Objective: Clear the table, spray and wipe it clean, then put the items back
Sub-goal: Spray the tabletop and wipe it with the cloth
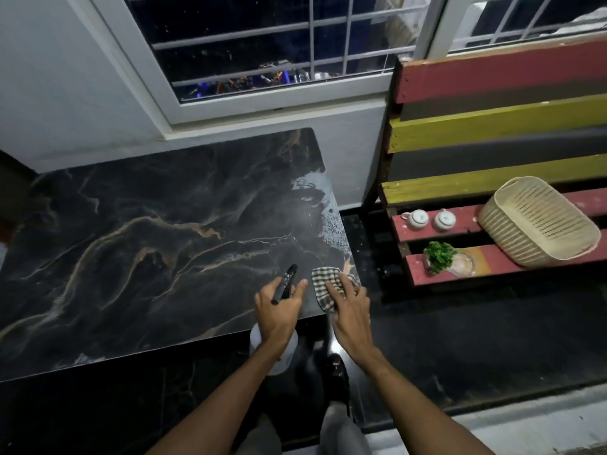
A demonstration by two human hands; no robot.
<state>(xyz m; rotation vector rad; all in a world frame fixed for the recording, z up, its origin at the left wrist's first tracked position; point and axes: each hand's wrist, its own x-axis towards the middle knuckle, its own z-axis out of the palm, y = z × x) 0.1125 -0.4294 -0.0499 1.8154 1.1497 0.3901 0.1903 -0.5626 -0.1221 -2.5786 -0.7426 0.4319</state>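
Scene: A person stands at the near edge of a dark, marble-patterned table point(131, 241), seen from above. Every place below is given from this table.
Left hand: The left hand point(279, 310) is over the table's near right part. Its fingers are curled round the neck of a spray bottle point(284, 287), with the thumb stretched forward beside it. The black nozzle points across the top. The bottle's pale body hangs below the hand, just off the near edge.
Right hand: The right hand point(349, 310) is at the table's near right corner, close beside the left hand. Its fingers are straight and spread, pressing flat on a checked cloth point(323, 280).
Cloth: It is bunched at that corner, and part of it droops over the near edge.
Table top: No items stand on it. A wet patch point(331, 224) of droplets glistens along the right edge, beyond the cloth.
Items taken off: On a striped bench point(492, 126) to the table's right sit two small white pots point(417, 219), a green plant point(438, 256) and a tilted cream basket point(538, 221).
Stage: This is probably the spraying and wiping step. Most of the top looks dry.
Risk: A stroke towards the corner could drag the overhanging cloth off the table. Spray aimed at the right edge could drift onto the floor and leave it slippery. Wiping only near the wet patch would leave the far left side uncleaned.
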